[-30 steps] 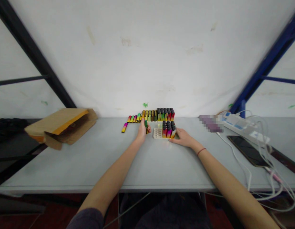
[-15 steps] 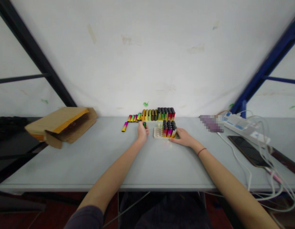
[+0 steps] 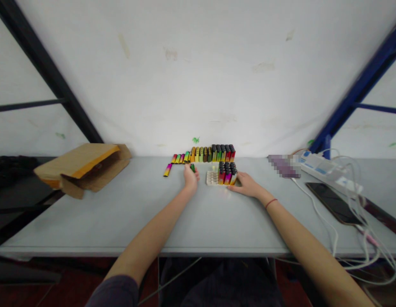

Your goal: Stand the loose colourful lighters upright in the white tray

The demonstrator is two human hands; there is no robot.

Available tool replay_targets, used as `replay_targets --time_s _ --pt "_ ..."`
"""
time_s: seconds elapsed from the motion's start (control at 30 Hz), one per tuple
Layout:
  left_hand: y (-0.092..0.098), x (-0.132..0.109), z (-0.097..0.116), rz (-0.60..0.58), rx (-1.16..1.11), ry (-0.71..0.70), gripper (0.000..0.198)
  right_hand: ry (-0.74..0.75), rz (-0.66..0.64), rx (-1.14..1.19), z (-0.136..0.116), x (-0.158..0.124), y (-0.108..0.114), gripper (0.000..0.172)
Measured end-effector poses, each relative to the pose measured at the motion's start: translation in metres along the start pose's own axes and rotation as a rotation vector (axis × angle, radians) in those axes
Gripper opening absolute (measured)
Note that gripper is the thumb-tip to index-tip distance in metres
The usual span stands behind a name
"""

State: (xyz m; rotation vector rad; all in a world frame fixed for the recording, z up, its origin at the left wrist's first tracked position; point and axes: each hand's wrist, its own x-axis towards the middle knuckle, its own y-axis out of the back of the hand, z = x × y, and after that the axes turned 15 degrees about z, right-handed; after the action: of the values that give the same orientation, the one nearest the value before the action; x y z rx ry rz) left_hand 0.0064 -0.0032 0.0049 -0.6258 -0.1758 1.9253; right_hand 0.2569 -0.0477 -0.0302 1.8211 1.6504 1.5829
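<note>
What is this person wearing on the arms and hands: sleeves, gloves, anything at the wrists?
Both forearms are bare. A dark purplish sleeve shows only at the left upper arm. The left hand and right hand have no gloves. A thin red band circles the right wrist. Rings are too small to tell.

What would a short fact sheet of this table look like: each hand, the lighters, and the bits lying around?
Left hand: left hand closed around a green lighter
Right hand: right hand on the table, against the white tray
Tray: partly filled, standing lighters on its right side
By the wall: row of lighters, some lying flat at its left end
Far left: open cardboard box
Far right: phone, power strip
</note>
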Motion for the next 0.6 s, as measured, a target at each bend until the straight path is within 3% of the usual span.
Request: replay_targets --time_s 0.37,0.6 --pt "-0.002 0.005 0.005 -0.127 0.03 -0.162 0.043 0.006 -0.015 -0.001 -0.001 0.0 0.001 0.052" --pt "-0.001 -0.005 0.005 -0.169 0.043 -0.112 0.054 0.01 -0.003 -0.001 0.0 0.0 0.0 0.053"
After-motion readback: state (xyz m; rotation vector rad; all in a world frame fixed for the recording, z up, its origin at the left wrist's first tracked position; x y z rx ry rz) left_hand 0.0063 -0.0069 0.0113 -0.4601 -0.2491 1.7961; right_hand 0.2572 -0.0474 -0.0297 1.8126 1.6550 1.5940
